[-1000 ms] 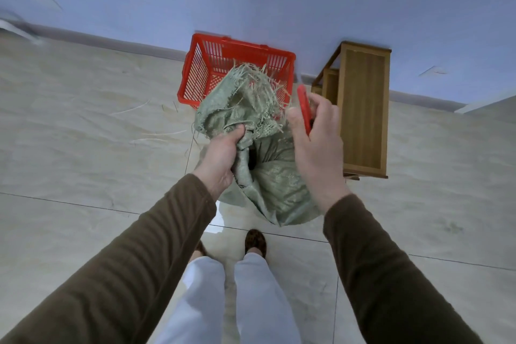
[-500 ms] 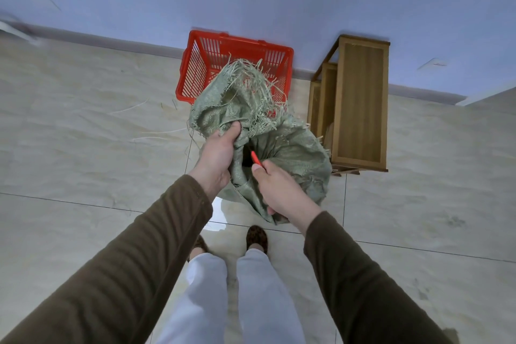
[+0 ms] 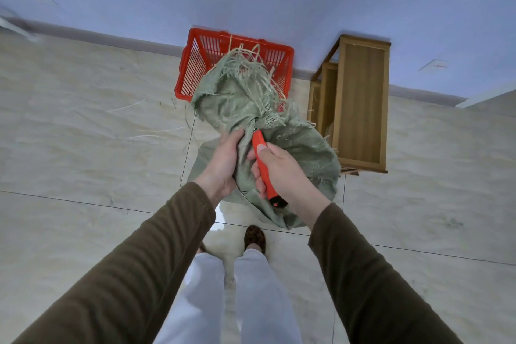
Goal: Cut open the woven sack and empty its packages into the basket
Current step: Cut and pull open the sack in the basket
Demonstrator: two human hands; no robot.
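A green woven sack [image 3: 301,148] hangs in the air over the floor, its frayed top edge loose with pale strands. My left hand [image 3: 223,165] grips a bunched fold of the sack near its middle. My right hand [image 3: 282,173] is closed on a red utility knife [image 3: 264,169], thumb on top, with the knife's front end pressed into the sack fabric; the blade itself is hidden. A red plastic basket [image 3: 195,75] stands on the floor against the wall, just beyond the sack. No packages are visible.
A wooden stool [image 3: 360,103] stands to the right of the basket by the wall. Loose pale fibres [image 3: 156,131] lie on the tiled floor to the left. My feet [image 3: 254,237] are below the sack.
My right hand dropped from beside the sack's top to its middle, and the knife's tip now points up into the fabric. The left hand kept its grip on the sack.
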